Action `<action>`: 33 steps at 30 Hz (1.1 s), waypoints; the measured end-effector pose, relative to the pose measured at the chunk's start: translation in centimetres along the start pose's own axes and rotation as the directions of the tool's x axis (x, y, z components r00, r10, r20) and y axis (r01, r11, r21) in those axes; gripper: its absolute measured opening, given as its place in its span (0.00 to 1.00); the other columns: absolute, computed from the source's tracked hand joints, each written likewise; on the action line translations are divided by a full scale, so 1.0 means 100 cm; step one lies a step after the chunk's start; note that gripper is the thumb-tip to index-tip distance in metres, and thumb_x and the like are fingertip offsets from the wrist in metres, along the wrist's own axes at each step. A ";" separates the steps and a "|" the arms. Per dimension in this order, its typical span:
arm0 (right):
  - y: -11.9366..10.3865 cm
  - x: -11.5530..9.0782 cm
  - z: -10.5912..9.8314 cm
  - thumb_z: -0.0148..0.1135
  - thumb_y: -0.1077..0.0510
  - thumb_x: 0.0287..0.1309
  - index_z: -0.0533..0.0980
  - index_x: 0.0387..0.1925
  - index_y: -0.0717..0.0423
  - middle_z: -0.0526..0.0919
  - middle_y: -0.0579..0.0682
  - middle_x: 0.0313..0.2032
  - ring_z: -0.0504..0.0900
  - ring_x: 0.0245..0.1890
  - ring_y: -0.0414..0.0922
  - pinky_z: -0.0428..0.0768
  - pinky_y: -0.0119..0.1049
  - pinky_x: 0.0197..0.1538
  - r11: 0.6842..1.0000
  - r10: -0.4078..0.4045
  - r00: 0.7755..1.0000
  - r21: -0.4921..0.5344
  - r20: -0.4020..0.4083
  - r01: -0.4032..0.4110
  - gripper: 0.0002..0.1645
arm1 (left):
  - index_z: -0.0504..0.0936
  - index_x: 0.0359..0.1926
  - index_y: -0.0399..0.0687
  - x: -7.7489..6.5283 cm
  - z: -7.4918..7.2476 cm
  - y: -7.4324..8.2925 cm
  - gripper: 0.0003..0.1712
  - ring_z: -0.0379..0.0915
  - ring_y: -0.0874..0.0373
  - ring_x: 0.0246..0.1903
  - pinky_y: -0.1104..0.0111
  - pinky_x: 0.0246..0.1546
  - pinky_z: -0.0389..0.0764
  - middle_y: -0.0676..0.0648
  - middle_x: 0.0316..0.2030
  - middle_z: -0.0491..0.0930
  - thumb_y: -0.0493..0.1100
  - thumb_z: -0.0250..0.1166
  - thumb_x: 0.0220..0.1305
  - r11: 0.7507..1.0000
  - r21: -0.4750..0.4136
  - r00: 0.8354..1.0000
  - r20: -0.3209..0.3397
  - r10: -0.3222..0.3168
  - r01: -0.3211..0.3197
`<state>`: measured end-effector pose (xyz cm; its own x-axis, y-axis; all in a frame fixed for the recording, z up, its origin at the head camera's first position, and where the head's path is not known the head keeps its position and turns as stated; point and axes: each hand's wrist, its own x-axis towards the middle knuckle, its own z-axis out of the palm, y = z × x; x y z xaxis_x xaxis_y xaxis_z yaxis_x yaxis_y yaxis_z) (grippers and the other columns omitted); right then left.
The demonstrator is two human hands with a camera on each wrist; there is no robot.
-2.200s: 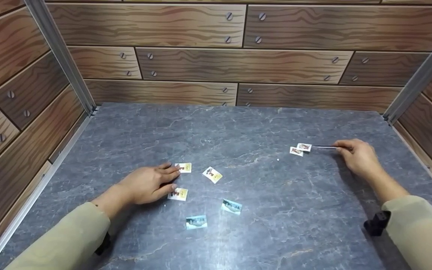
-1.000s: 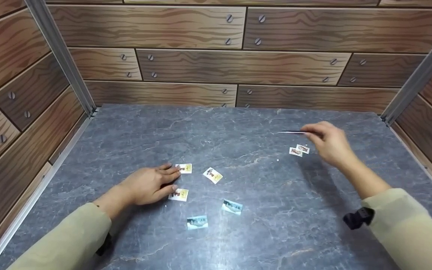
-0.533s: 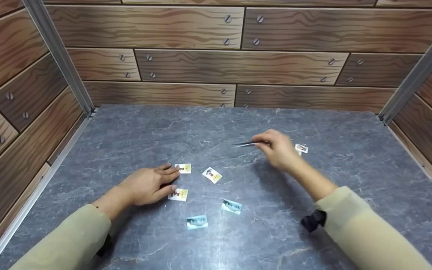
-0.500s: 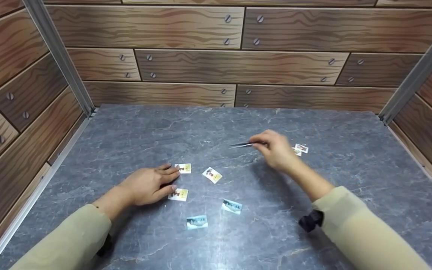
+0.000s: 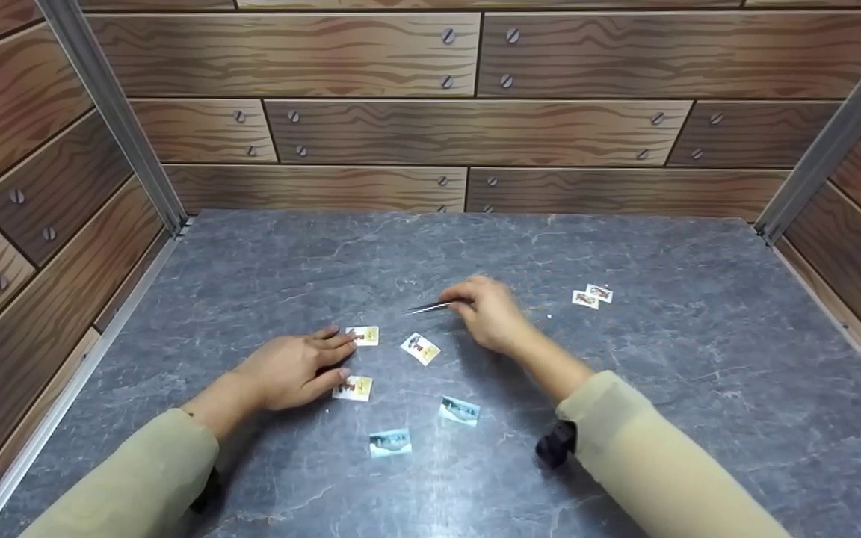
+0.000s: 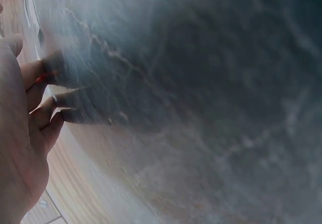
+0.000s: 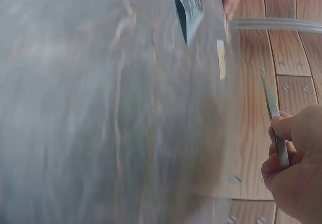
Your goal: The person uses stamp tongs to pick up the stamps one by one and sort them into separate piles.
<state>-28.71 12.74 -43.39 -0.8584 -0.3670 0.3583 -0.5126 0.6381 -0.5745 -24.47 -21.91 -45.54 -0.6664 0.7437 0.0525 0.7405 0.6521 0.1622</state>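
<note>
My right hand point(image 5: 489, 314) pinches a pair of pointed tweezers point(image 5: 434, 305), tips toward the left. In the right wrist view the tweezers point(image 7: 271, 100) lie between thumb and fingers, with nothing at their tips. Just below the tips in the head view is a small yellow-and-white picture card point(image 5: 421, 348), turned at a slant. My left hand point(image 5: 292, 370) rests on the table with fingers spread. Its fingertips lie on the upper yellow card point(image 5: 365, 335), and its thumb is on the lower yellow card point(image 5: 353, 388). In the left wrist view the fingers point(image 6: 43, 118) touch the tabletop.
Two blue picture cards, a left one point(image 5: 390, 442) and a right one point(image 5: 460, 411), lie nearer the front. Two overlapping white cards point(image 5: 586, 300) lie at the right. A tiny white speck point(image 5: 549, 316) is near them. Wood-print walls point(image 5: 371, 134) enclose the grey marbled table point(image 5: 662, 418).
My right hand has carried the tweezers leftward, away from the two overlapping white cards to beside the slanted yellow card. The left hand and the cards have stayed in place.
</note>
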 end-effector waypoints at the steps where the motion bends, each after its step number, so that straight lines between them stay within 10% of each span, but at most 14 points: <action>1: -0.001 0.001 0.004 0.68 0.68 0.64 0.89 0.46 0.60 0.87 0.58 0.42 0.85 0.46 0.58 0.80 0.56 0.56 1.000 -0.003 1.000 -0.005 0.005 0.003 0.10 | 0.73 0.76 0.41 0.000 0.000 0.000 0.33 0.67 0.38 0.73 0.43 0.68 0.74 0.45 0.75 0.71 0.58 0.48 0.85 1.000 0.000 1.000 -0.003 0.001 -0.001; 33: -0.018 0.010 0.038 0.68 0.68 0.65 0.90 0.45 0.60 0.88 0.57 0.42 0.86 0.49 0.57 0.81 0.53 0.59 0.999 0.047 0.993 -0.026 0.110 -0.044 0.10 | 0.73 0.76 0.41 -0.001 0.001 0.000 0.33 0.67 0.39 0.73 0.43 0.68 0.74 0.45 0.74 0.71 0.58 0.49 0.85 1.000 -0.013 1.000 -0.010 -0.002 0.002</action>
<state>-28.67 8.67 -44.80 -0.8781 -0.4091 0.2481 -0.4738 0.6713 -0.5700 -24.41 -21.94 -45.60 -0.6689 0.7407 0.0625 0.7380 0.6517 0.1750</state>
